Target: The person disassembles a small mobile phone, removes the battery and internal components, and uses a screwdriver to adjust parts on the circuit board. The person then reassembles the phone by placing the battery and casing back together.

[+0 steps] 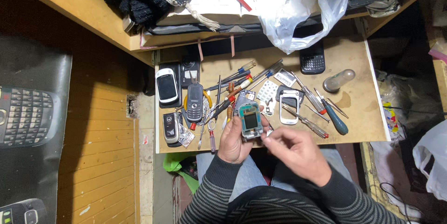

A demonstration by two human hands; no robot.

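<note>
My left hand (233, 141) grips a small opened phone body (250, 120) with a bare circuit board and a little dark screen, held upright over the near edge of the wooden worktop (358, 98). My right hand (294, 147) sits just right of it, fingertips pinched together against the lower right corner of the phone body. Whether a small part lies between those fingers I cannot tell. Both forearms wear dark striped sleeves.
Several old phones (194, 99) lie at the left of the worktop, with a heap of screwdrivers (237, 82) in the middle. A white phone frame (288, 106), a green-handled screwdriver (336, 118), a black keypad phone (312, 59) and a white plastic bag (298, 5) lie beyond.
</note>
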